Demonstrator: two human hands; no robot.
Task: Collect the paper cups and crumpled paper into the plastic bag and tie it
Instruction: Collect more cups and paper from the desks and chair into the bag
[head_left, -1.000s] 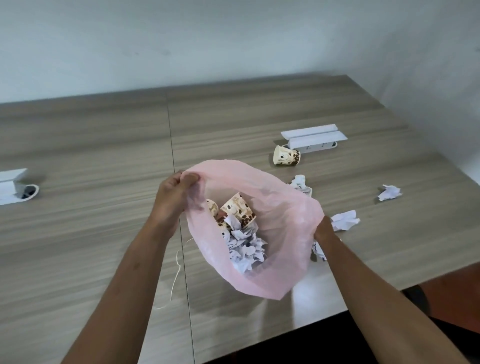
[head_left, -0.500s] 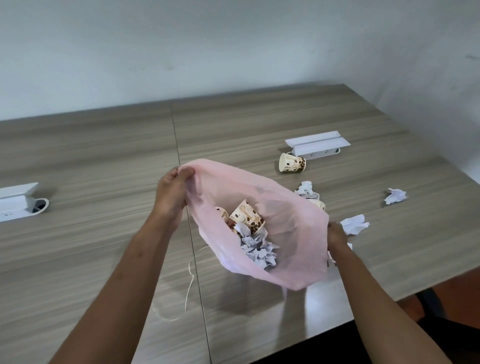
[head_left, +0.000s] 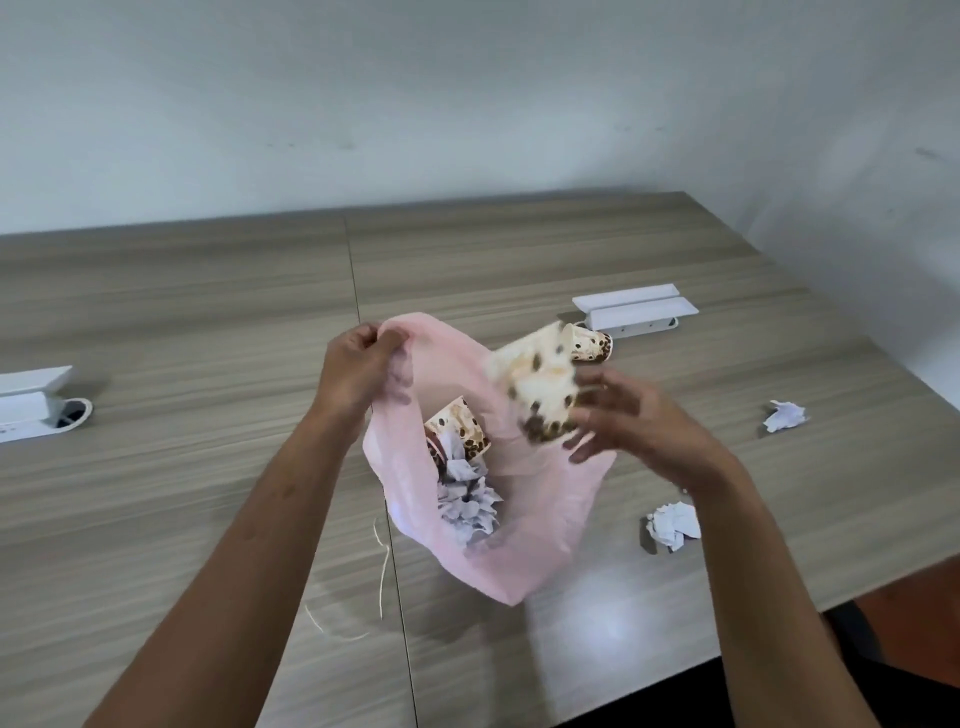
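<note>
Crumpled paper (head_left: 673, 525) on bench (head_left: 156, 493), near edge, right of pink bag (head_left: 540, 525). Bag mouth open; cup (head_left: 460, 428) and paper wads (head_left: 467, 501) inside. Left hand (head_left: 358, 374) pinches bag rim. Right hand (head_left: 623, 421), fingers spread and blurred, at blurred cup (head_left: 540, 387) over bag mouth; whether its grip is closed on cup cannot be told. Another cup (head_left: 595, 347) lies farther back, beside white box (head_left: 636, 310).

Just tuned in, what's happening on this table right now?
A person is bagging litter. The left hand pinches the rim of a pink plastic bag open; the right hand brings a blurred paper cup over its mouth. Cups and crumpled paper already lie inside. Another cup and two paper wads remain on the table.
</note>
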